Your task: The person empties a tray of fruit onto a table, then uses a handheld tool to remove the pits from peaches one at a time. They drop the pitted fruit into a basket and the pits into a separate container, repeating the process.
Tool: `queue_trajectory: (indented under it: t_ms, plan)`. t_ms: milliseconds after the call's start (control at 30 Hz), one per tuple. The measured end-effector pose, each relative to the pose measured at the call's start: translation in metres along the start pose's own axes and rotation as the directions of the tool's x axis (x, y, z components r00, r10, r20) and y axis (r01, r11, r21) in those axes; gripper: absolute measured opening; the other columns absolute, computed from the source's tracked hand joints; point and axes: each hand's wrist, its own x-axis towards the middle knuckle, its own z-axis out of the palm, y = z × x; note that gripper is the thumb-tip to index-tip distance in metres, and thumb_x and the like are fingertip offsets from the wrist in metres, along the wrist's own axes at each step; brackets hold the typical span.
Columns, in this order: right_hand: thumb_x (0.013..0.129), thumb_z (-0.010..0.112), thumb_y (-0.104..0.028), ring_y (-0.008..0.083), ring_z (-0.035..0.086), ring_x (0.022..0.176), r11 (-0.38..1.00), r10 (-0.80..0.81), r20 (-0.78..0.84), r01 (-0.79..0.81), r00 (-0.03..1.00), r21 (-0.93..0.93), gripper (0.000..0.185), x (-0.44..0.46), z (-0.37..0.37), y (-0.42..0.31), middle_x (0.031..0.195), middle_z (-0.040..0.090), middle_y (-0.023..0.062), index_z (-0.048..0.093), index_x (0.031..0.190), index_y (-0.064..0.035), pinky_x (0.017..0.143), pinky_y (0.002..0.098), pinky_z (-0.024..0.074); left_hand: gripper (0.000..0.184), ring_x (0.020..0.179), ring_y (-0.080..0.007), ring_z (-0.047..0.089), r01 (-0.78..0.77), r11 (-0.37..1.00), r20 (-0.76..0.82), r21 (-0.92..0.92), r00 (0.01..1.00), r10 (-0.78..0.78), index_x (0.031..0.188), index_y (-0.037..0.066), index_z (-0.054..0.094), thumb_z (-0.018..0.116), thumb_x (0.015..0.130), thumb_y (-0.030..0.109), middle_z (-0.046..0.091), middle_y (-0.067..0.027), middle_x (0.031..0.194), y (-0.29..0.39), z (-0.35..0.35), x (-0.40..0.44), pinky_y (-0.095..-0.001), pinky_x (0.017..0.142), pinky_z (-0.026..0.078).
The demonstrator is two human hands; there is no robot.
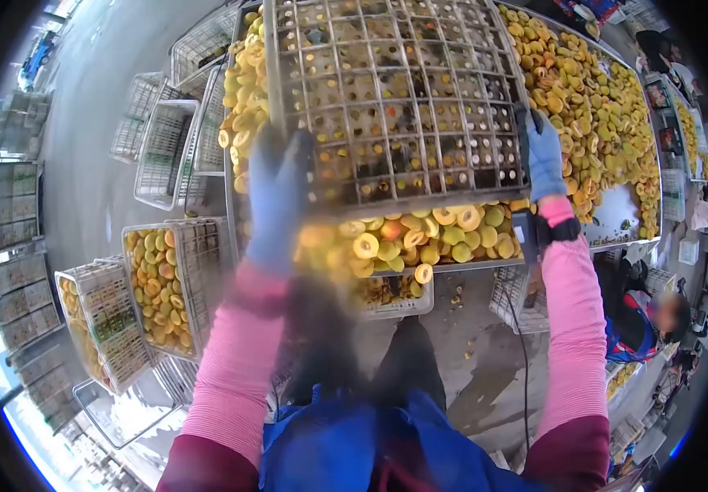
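The hands are apart, clamped on opposite sides of one plastic crate: the gloved left hand (pixel 276 193), blurred, on its left edge, the gloved right hand (pixel 541 152) on its right. The held crate (pixel 407 102) is above a metal worktable (pixel 616 211), a face of ribs and small holes towards the camera, with yellow showing through some of the holes.

Halved yellow stone fruit (pixel 596 123) covers much of the tabletop, heaped to the right of the crate and lying along the near edge and left side. Below the near edge, a low pale crate (pixel 395 307) holds more fruit. On the floor at left, a white crate (pixel 157 283) is filled with yellow-orange fruit, next to another fruit-bearing crate (pixel 95 320). Farther up, slatted crates (pixel 165 156) stand close together; their contents are hard to make out.
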Motion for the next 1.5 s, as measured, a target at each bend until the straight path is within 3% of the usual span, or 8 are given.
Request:
queue_trajectory:
  t_ms: [267, 533, 900, 1000, 1067, 1167, 1267, 1500]
  plan:
    - [0.091, 0.052, -0.037, 0.0357, 0.061, 0.092, 0.989, -0.107, -0.061, 0.100, 0.992, -0.107, 0.038, -0.001, -0.030, -0.033, 0.096, 0.065, 0.0190, 0.062, 0.102, -0.0014, 0.080, 0.0385, 0.0468, 0.023, 0.060, -0.0105, 0.052, 0.075, 0.996, -0.025, -0.046, 0.997, -0.076, 0.104, 0.004, 0.056, 0.058, 0.091, 0.022, 0.054, -0.0014, 0.079, 0.032, 0.001, -0.008, -0.0262, 0.046, 0.049]
    - [0.093, 0.052, -0.036, 0.0269, 0.064, 0.088, 0.969, -0.183, -0.246, 0.132, 0.952, -0.209, 0.038, -0.020, -0.079, -0.040, 0.098, 0.067, 0.0144, 0.062, 0.108, -0.0017, 0.079, 0.0343, 0.0479, 0.032, 0.086, -0.0096, 0.058, -0.257, 0.966, -0.164, -0.025, 0.954, 0.250, 0.113, -0.005, 0.057, 0.066, 0.084, 0.006, 0.063, -0.0044, 0.097, 0.034, -0.004, -0.043, -0.0221, 0.079, 0.048]
    - [0.095, 0.054, -0.023, 0.0106, 0.053, 0.074, 0.755, -0.204, -0.286, 0.337, 0.936, 0.563, 0.031, -0.135, -0.097, -0.161, 0.087, 0.060, 0.0049, 0.057, 0.114, 0.0006, 0.072, 0.0239, 0.0449, 0.044, 0.103, -0.0237, 0.060, -0.610, 0.754, -0.170, 0.242, 0.739, 0.652, 0.138, -0.004, 0.034, 0.044, 0.097, 0.008, 0.053, -0.0190, 0.127, 0.131, -0.093, -0.224, -0.0370, 0.093, 0.049]
    - [0.084, 0.057, -0.020, 0.0274, 0.061, 0.078, 0.711, -0.155, -0.067, 0.158, 0.986, 0.685, 0.027, -0.209, -0.058, -0.172, 0.089, 0.062, 0.0168, 0.058, 0.104, -0.0008, 0.070, 0.0365, 0.0481, 0.046, 0.113, -0.0268, 0.055, 0.068, -0.233, 0.095, 0.970, 0.777, 0.623, 0.137, -0.006, 0.033, 0.038, 0.100, 0.020, 0.047, -0.0231, 0.132, 0.153, -0.206, -0.346, -0.0386, 0.095, 0.045]
    - [0.083, 0.058, -0.014, 0.0309, 0.063, 0.080, 0.633, -0.120, 0.125, -0.021, 0.985, 0.774, 0.030, -0.272, -0.040, -0.182, 0.091, 0.062, 0.0200, 0.056, 0.108, 0.0018, 0.071, 0.0365, 0.0498, 0.047, 0.099, -0.0209, 0.059, -0.060, -0.327, 0.261, 0.943, 0.743, 0.616, 0.137, -0.006, 0.035, 0.041, 0.098, 0.020, 0.053, -0.0201, 0.124, 0.180, -0.218, -0.405, -0.0339, 0.081, 0.049]
    - [0.083, 0.058, -0.013, 0.0334, 0.063, 0.085, 0.618, -0.165, 0.193, -0.051, 0.967, 0.785, 0.036, -0.371, -0.019, -0.189, 0.094, 0.061, 0.0214, 0.052, 0.115, 0.0021, 0.074, 0.0383, 0.0497, 0.047, 0.093, -0.0192, 0.056, 0.010, 0.410, -0.273, 0.912, 0.762, 0.588, 0.135, -0.005, 0.039, 0.049, 0.092, 0.012, 0.057, -0.0148, 0.116, 0.197, -0.220, -0.480, -0.0314, 0.078, 0.044]
    - [0.085, 0.058, -0.019, 0.0371, 0.060, 0.090, 0.777, -0.194, 0.651, -0.290, 0.734, 0.559, 0.035, -0.469, 0.011, -0.167, 0.098, 0.061, 0.0227, 0.051, 0.113, 0.0011, 0.078, 0.0410, 0.0482, 0.045, 0.099, -0.0198, 0.054, 0.208, 0.484, -0.441, 0.850, 0.784, 0.437, 0.131, -0.006, 0.044, 0.052, 0.088, 0.005, 0.056, -0.0124, 0.117, 0.210, -0.205, -0.531, -0.0304, 0.088, 0.042]
    - [0.089, 0.048, -0.044, 0.0409, 0.057, 0.099, 0.968, -0.225, 0.969, 0.091, -0.105, 0.235, 0.049, -0.554, -0.005, -0.144, 0.105, 0.061, 0.0240, 0.058, 0.106, 0.0007, 0.083, 0.0461, 0.0455, 0.039, 0.091, -0.0230, 0.057, 0.603, 0.253, -0.648, 0.757, 0.742, 0.170, 0.115, -0.009, 0.054, 0.060, 0.078, 0.001, 0.058, -0.0165, 0.101, 0.170, -0.223, -0.614, -0.0294, 0.081, 0.046]
